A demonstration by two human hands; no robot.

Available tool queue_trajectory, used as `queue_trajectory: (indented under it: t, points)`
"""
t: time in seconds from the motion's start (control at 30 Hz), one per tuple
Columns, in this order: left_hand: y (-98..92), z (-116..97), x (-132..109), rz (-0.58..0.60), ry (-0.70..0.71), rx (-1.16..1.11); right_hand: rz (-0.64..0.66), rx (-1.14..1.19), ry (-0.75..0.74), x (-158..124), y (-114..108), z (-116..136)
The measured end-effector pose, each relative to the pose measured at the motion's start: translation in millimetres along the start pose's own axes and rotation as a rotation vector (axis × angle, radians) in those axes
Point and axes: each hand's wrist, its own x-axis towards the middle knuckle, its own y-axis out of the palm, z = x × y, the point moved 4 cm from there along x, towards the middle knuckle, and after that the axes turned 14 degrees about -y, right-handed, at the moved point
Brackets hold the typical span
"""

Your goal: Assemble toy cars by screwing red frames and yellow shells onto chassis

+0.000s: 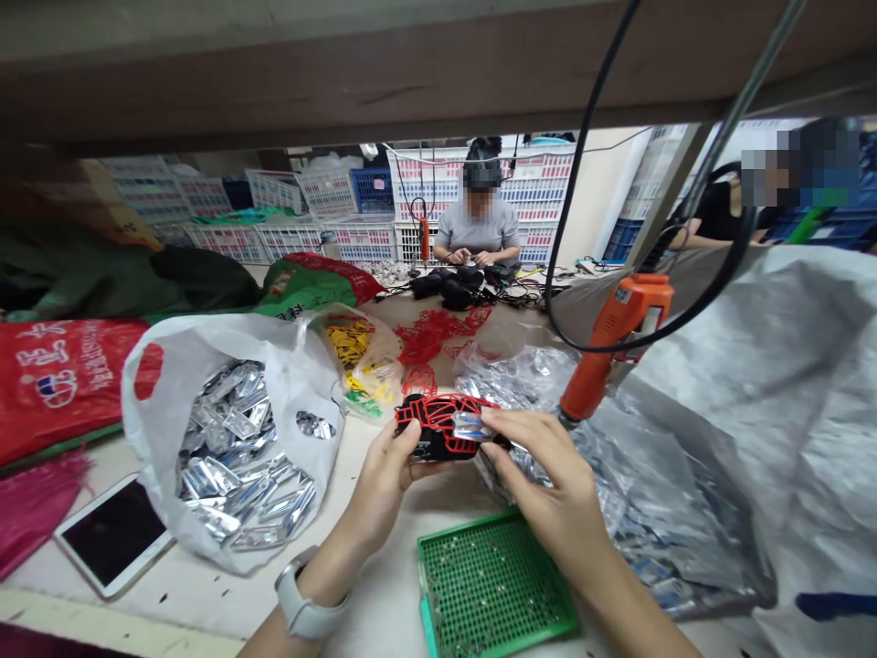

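My left hand (382, 473) is closed round one end of a black plastic part with a red lattice frame (428, 416) on it. My right hand (558, 480) pinches a small shiny silver piece (469, 427) between thumb and fingers, against the red frame's right half. Whether the piece is seated there I cannot tell. Below my right hand lies a green perforated tray (430, 599) with small metallic bits, perhaps screws, in it. To its right is a clear plastic bag (675, 498) of silver pieces. An orange electric screwdriver (609, 334) hangs above that bag.
A white bag (147, 457) of silver pieces stands left, beside a white tablet (113, 539). Behind are yellow parts (349, 343) in a clear bag and loose red frames (438, 334). A co-worker (478, 224) sits across. A beam (308, 82) runs overhead; a black cable (558, 265) loops down.
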Motion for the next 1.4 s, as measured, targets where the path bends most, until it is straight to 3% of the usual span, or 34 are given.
queue_trajectory:
  t: [0.3,0.5,0.6,0.73,0.87,1.1,1.4]
  points:
    - [-0.5,2.3,-1.2,0.059,0.04,-0.027,0.081,0.063,-0.08,-2.1,6.1,4.0]
    - [-6.7,-0.8,-1.6,-0.102,0.118,0.022,0.129,0.174,-0.073,-2.8,11.5,9.4]
    - [-0.3,-5.0,-3.3,-0.059,0.097,-0.013,0.102,0.187,-0.04,-4.7,11.7,7.6]
    - [5.5,-5.5,-4.8,-0.006,0.04,-0.072,0.081,0.134,-0.077,-7.2,10.9,6.0]
    - [0.3,-3.9,-1.8,-0.039,0.062,-0.114,0.1,0.053,-0.115,-8.5,10.4,4.1]
    - [-1.7,0.8,2.4,-0.031,0.104,-0.034,0.018,-0.026,-0.118,-5.7,3.6,5.5]
    - [6.7,7.2,-2.1,0.026,0.084,-0.013,0.048,-0.117,-0.19,-7.7,5.0,10.6]
